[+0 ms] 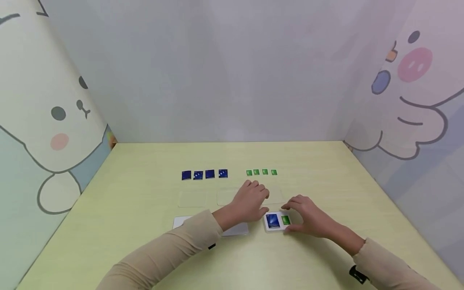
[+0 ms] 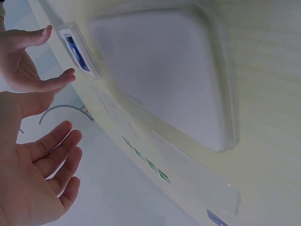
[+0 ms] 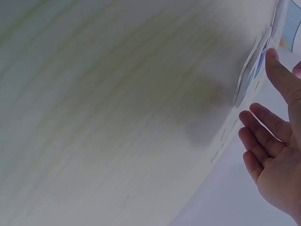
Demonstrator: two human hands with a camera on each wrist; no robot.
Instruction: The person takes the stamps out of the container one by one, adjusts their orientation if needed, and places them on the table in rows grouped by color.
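On the counter (image 1: 145,193), a low white case (image 1: 280,221) is being flanked by the left grip (image 1: 250,201), fingers relaxed, and the right grip (image 1: 309,217), spread wide; contact cannot be told. Its long axis is being directed left to right, a blue square (image 1: 272,220) being shown leftward, a smaller green square (image 1: 285,220) rightward.

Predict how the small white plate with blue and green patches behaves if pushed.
The white plate probably slides rather than rolls, being flat and straight-sided. It seems unlikely to tip, lying low on the table. Its straight edges suggest stiffness.
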